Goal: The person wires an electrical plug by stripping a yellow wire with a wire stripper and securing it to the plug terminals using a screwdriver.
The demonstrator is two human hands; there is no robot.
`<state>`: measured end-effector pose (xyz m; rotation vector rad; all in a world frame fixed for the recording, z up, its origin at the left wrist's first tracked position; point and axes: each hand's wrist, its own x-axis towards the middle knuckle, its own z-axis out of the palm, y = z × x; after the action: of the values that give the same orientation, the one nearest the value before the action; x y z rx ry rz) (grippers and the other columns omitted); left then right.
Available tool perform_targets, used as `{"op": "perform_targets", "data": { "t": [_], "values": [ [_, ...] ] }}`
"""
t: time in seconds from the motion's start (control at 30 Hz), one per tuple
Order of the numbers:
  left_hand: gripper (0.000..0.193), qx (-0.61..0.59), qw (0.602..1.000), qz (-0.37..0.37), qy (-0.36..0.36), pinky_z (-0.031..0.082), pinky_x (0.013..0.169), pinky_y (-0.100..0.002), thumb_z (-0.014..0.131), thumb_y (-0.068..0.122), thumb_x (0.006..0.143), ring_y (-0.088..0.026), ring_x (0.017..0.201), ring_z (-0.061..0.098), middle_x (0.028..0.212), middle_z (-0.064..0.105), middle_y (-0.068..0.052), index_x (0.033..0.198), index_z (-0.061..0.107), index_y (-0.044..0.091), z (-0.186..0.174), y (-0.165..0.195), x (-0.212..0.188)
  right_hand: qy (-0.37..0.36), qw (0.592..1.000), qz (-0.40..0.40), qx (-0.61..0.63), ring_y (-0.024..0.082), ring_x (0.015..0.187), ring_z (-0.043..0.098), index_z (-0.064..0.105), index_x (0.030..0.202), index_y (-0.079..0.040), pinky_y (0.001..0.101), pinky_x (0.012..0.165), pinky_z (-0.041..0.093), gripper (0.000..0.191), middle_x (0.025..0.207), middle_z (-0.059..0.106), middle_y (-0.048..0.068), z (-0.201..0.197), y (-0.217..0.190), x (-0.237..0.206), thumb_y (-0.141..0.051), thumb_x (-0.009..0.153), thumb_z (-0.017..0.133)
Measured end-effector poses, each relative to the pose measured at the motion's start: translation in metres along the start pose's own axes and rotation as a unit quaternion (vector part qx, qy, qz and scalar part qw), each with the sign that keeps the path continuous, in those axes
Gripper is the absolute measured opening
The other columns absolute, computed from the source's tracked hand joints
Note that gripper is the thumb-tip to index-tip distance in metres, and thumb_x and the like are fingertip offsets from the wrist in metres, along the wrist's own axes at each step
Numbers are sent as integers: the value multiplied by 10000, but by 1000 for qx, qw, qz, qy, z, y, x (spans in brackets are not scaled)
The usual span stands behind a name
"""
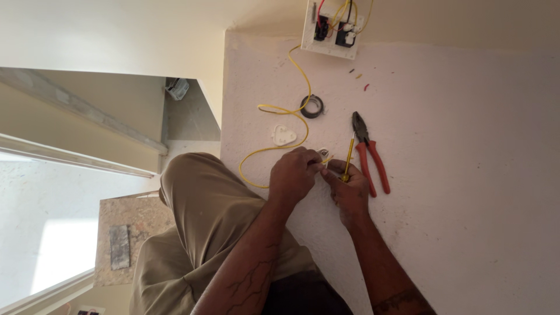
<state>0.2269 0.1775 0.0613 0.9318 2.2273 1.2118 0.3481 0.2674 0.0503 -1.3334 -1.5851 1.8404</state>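
Yellow wire [274, 149] loops thinly to left hand [293, 177].

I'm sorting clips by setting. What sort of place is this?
Probably a house under electrical fit-out or repair. An open switch box with loose yellow wire sits on a rough white ledge, beside red-handled pliers and a roll of tape.

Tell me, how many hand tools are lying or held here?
2: red-handled pliers lie on the white surface beside the right hand, and a yellow screwdriver is in that hand. Others may be hidden.
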Motion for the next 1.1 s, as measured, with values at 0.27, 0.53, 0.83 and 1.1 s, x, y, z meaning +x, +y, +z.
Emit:
{"op": "perform_targets", "data": {
  "t": [0.27,0.53,0.83,1.1],
  "values": [
    [94,8,1000,6,-18,537,780,-467,728,202,868,-304,901,696,964,723,-55,937,777,161,1,-2,-1,38,972,-139,-184,61,628,487,729,1244,-46,242,546,450,384,879,667,44,-18,-8,0,-192,896,803],
    [94,17,999,27,-28,535,782,-460,724,174,868,-300,931,687,982,714,-41,950,769,162,3,-7,1,-22,906,-291,-307,101,812,663,754,1121,-45,280,672,532,262,979,746,65,-34,-14,5,-221,928,770],
    [108,-53,997,15,-53,563,731,-428,746,162,843,-307,815,729,887,758,-111,921,776,94,1,-8,2,-6,875,-374,-308,104,645,632,773,969,-20,267,527,474,150,825,725,66,-38,-14,-2,-148,893,789],
    [151,-71,993,77,-49,572,661,-408,727,138,833,-321,688,730,793,738,-180,905,756,9,0,-7,2,89,959,-163,-214,95,507,526,762,884,11,259,453,396,158,635,658,55,-14,4,4,-147,891,772]
  ]
}}
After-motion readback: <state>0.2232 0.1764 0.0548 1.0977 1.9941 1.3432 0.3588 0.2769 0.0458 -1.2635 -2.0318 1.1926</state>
